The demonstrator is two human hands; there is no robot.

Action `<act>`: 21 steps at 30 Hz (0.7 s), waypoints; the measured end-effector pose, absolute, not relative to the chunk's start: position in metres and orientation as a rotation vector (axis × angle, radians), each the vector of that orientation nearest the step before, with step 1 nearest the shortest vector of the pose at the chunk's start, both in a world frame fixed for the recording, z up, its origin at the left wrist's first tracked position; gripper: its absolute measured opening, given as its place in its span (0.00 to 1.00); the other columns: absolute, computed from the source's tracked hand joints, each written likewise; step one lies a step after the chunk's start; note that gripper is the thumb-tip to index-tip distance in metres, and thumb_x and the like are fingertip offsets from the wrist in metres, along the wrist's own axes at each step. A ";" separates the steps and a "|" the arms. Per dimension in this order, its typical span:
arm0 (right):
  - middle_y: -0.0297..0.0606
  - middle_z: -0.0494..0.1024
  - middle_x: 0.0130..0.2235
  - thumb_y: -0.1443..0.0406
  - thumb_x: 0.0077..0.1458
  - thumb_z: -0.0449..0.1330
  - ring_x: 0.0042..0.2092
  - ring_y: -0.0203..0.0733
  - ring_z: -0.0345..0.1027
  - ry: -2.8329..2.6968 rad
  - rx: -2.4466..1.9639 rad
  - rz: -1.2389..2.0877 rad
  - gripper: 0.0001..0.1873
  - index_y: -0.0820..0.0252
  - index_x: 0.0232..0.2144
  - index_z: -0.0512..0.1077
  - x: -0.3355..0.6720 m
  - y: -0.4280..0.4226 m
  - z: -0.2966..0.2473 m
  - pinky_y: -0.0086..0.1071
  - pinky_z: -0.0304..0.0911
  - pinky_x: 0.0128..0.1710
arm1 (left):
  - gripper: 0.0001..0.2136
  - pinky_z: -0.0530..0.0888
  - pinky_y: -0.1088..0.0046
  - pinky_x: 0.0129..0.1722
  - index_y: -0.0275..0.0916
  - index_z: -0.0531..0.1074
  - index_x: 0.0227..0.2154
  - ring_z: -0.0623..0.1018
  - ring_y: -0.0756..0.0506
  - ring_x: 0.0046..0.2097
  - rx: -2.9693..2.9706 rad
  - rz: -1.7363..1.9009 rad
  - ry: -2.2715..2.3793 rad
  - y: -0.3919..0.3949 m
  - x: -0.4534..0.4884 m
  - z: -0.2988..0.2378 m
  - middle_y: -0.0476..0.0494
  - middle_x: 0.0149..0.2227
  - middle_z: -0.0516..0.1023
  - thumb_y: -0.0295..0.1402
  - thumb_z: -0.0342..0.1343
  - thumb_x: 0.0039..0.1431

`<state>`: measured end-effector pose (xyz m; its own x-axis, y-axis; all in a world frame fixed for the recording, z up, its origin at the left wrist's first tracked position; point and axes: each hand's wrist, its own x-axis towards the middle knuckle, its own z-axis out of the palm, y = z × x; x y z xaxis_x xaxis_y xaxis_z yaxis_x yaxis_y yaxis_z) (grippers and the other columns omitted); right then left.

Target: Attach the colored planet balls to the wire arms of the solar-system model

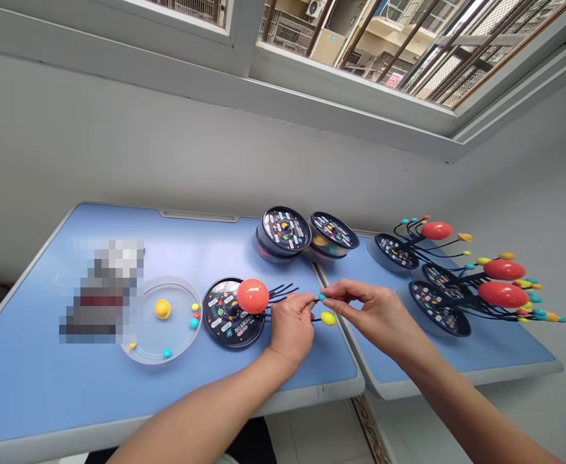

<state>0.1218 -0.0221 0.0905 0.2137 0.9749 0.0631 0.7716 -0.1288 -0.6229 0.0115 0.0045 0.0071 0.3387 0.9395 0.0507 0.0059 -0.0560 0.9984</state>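
Observation:
A solar system model with a round black printed base (234,328) stands in front of me, its red ball (252,296) on top and several thin black rods fanning to the right. My left hand (293,328) is closed around one of these rods. Between thumb and forefinger, my right hand (360,306) pinches a small blue bead (322,298) at that rod's tip. Just below the bead, a yellow bead (328,319) sits on another rod. Left of the base lies a clear round dish (154,357) holding a larger orange ball (162,309) and several small coloured beads.
Two stacks of black-lidded round cases (286,229) stand at the back. Several assembled models (440,309) with red balls and beaded rods crowd the right table. A blurred-out object (103,290) lies at left. A seam divides the two blue tables (311,380).

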 end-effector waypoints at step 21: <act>0.36 0.77 0.25 0.64 0.51 0.54 0.27 0.40 0.71 -2.043 -1.748 0.152 0.09 0.56 0.22 0.70 0.125 -0.018 0.082 0.30 0.63 0.25 | 0.12 0.68 0.80 0.24 0.37 0.69 0.17 0.69 0.52 0.24 1.362 0.998 0.889 0.007 0.015 0.000 0.52 0.20 0.66 0.21 0.46 0.50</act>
